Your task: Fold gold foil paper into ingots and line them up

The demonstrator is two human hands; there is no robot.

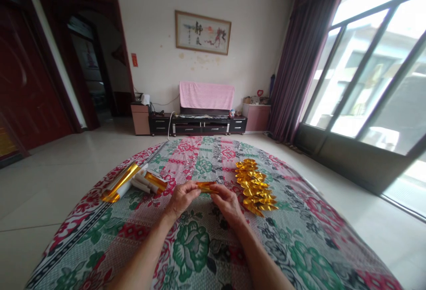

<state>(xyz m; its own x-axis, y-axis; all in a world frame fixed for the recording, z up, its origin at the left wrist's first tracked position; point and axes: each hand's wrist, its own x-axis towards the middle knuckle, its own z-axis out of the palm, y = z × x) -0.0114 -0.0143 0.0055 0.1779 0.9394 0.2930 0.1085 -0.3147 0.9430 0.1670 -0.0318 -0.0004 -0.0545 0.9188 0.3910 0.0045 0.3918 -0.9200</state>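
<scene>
A small piece of gold foil paper (pixel 206 186) spans the gap between my two hands, just above the cloth. My left hand (pixel 182 199) pinches its left end between thumb and fingers. At the right end my right hand (pixel 228 202) grips it the same way. Several folded gold foil ingots (pixel 254 186) stand in a row to the right of my right hand. To the left of my left hand lie curled sheets of gold foil paper (pixel 124 181) with white backs, partly rolled up.
A flowered tablecloth (pixel 196 245) in green, red and grey covers the round table under my hands. Beyond it stand a low black TV cabinet (pixel 199 126) and a pink cloth (pixel 207 95) draped over a screen. Windows are on the right, doors on the left.
</scene>
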